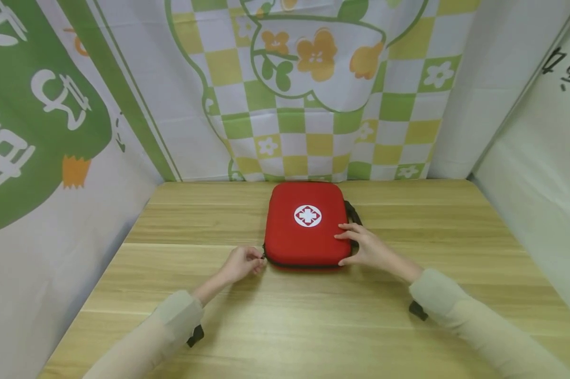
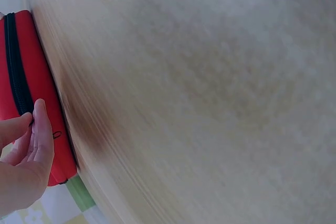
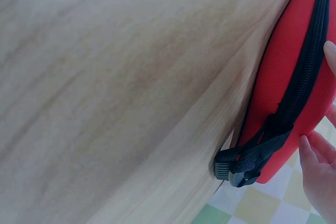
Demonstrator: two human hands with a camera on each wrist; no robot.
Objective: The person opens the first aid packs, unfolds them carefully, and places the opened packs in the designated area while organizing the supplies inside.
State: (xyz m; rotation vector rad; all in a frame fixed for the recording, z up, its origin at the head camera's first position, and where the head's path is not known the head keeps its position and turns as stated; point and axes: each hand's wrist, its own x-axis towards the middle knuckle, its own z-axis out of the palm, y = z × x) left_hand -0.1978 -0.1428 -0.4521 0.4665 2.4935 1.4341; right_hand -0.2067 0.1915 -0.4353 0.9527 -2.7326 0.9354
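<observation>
A red first-aid case (image 1: 303,231) with a white cross emblem lies on the wooden table, its black zipper (image 2: 19,85) running round the side. At the case's near left corner my left hand (image 1: 241,263) pinches the zipper pull between thumb and fingertips; the pull itself is mostly hidden by them. My right hand (image 1: 364,246) rests on the right side of the case, fingers on the top and thumb at the near right corner. A black carry strap (image 3: 254,153) with a buckle hangs off the right side, close to that hand.
The wooden table (image 1: 303,321) reaches back to a hanging cloth (image 1: 294,131) with a green and yellow checked print. Printed white cloths (image 1: 43,131) stand along the left and right sides. The case lies near the table's back edge.
</observation>
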